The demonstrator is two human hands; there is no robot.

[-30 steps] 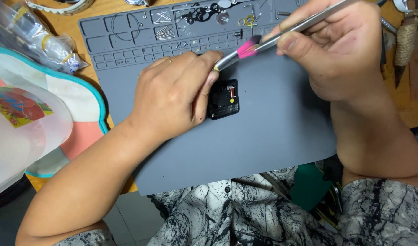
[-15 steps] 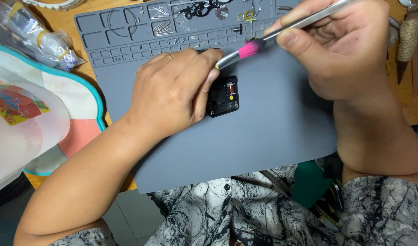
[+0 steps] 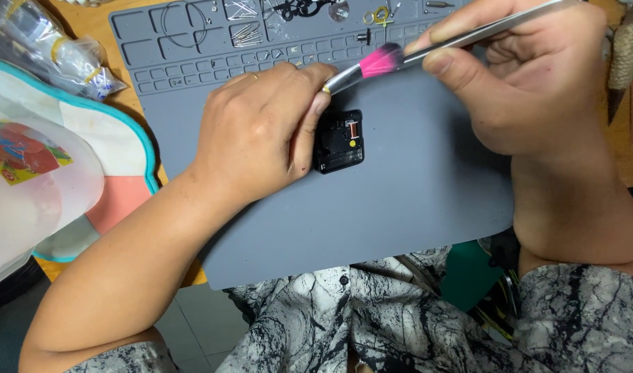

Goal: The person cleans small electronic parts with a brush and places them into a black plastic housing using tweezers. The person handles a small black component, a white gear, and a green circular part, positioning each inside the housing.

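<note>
A small black square module (image 3: 340, 141) with a copper coil and a yellow dot lies on a grey silicone work mat (image 3: 413, 207). My left hand (image 3: 261, 131) rests on the mat, its thumb pressed along the module's left edge. My right hand (image 3: 530, 83) grips metal tweezers with a pink sleeve (image 3: 378, 62). The tweezers slant down to the left, and their tip meets my left index fingertip just above the module. A tiny gold speck shows at the tip; what it is I cannot tell.
The mat's top compartments hold small parts: pins (image 3: 247, 34), black pieces (image 3: 302, 8) and brass rings (image 3: 378, 14). At the left are a clear plastic bag (image 3: 54, 48), a white plastic lid (image 3: 26, 186) and a teal-edged pad (image 3: 123, 138). A brown object (image 3: 624, 55) lies at the right edge.
The tweezers' tip has risen slightly, from beside my left thumb to my index fingertip. Both hands and the module otherwise stay put.
</note>
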